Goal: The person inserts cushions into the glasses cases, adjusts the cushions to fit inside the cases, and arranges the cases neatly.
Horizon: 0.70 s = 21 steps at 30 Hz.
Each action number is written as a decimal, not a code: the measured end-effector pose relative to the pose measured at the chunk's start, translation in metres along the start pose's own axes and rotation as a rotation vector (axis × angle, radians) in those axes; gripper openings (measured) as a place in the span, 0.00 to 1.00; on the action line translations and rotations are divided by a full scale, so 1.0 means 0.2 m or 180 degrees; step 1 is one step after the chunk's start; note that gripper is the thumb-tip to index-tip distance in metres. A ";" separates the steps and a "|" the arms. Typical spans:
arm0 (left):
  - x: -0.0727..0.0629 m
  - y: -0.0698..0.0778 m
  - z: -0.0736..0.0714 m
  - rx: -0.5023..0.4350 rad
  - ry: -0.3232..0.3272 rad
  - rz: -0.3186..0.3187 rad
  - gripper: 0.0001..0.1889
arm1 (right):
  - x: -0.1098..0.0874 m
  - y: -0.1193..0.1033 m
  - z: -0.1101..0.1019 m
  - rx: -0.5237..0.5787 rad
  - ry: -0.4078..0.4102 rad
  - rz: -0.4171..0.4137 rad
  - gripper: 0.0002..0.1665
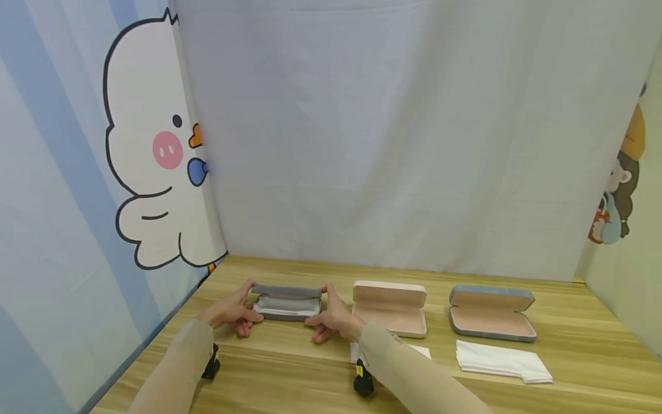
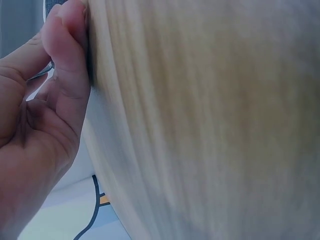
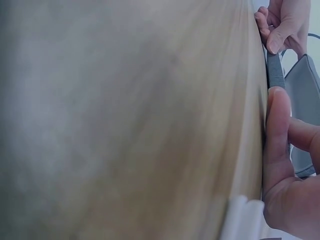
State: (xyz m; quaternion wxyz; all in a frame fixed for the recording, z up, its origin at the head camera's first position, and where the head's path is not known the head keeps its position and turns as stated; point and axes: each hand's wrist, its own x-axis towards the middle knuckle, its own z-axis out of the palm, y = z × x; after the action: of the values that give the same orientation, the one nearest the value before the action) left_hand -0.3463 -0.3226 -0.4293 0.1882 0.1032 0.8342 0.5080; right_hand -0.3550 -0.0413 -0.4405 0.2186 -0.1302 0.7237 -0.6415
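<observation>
A grey glasses case (image 1: 287, 291) lies on the table at the left in the head view, its lid partly raised. Inside it is a folded white cloth (image 1: 284, 306). My left hand (image 1: 231, 311) grips the case's left end, thumb at the base's front corner and a finger up at the lid. The right end is held the same way by my right hand (image 1: 335, 317). In the right wrist view, the right thumb (image 3: 278, 125) presses along the base's front edge, and the left hand (image 3: 287, 25) shows at the far end. The left wrist view shows only a corner of the case.
Right of my hands stand an open pale pink glasses case (image 1: 390, 328) and an open blue glasses case (image 1: 491, 332). A folded white cloth (image 1: 501, 361) lies before the blue one; another white cloth (image 1: 421, 351) is partly hidden by my right sleeve. A grey curtain (image 1: 388, 144) hangs behind.
</observation>
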 end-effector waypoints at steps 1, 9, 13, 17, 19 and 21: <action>0.00 0.00 0.00 -0.0001 -0.0008 0.0017 0.36 | 0.00 0.00 0.00 0.0001 -0.0001 0.0001 0.41; -0.01 0.01 0.01 0.0029 -0.0017 0.0032 0.34 | -0.01 0.00 0.00 0.0004 -0.0023 -0.0025 0.41; -0.01 0.02 0.01 0.0022 0.0008 0.0076 0.33 | 0.00 0.00 0.00 -0.0058 -0.0020 -0.0097 0.37; -0.01 0.02 0.01 0.0033 0.0037 0.0093 0.32 | 0.01 0.01 0.00 -0.0120 0.0020 -0.0133 0.35; -0.01 0.02 0.01 0.0029 0.0041 0.0091 0.32 | 0.00 0.01 0.00 -0.0151 0.0062 -0.0147 0.35; -0.01 0.02 0.02 0.0034 0.0048 0.0100 0.32 | 0.00 0.00 0.02 -0.0206 0.0114 -0.0169 0.35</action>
State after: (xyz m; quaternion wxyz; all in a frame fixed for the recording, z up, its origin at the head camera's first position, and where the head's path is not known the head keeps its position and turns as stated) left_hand -0.3431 -0.3188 -0.4273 0.1734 0.1136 0.8365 0.5072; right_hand -0.3528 -0.0437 -0.4413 0.1842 -0.1449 0.7441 -0.6256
